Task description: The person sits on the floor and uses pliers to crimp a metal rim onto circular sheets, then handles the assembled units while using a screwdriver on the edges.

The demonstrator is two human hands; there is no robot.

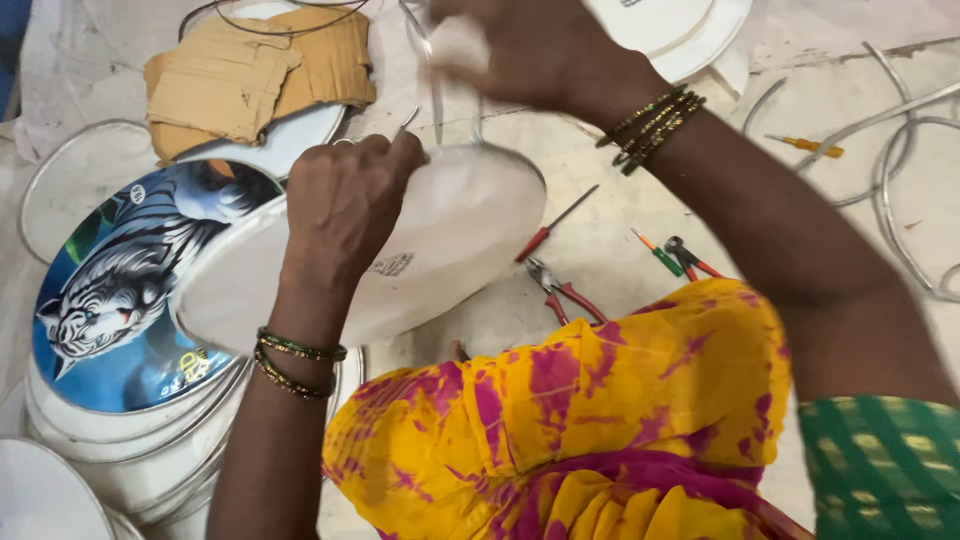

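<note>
My left hand (pixel 345 205) grips the near rim of a round white disc (pixel 450 240) that is held tilted above the floor. A thin metal wire ring (pixel 436 90) rises from the disc's far edge. My right hand (pixel 530 45) is blurred at the top and closes around that wire and a clear plastic film near it. Bangles sit on both wrists. My knee, under yellow and pink cloth (pixel 600 420), lies below the disc.
A stack of round white discs topped by a tiger picture (pixel 120 290) stands at left. Torn cardboard (pixel 250 70) lies on another disc behind. A red-handled screwdriver (pixel 550 228), pliers (pixel 560 290), more small tools (pixel 685 258) and loose wire rings (pixel 900 170) lie at right.
</note>
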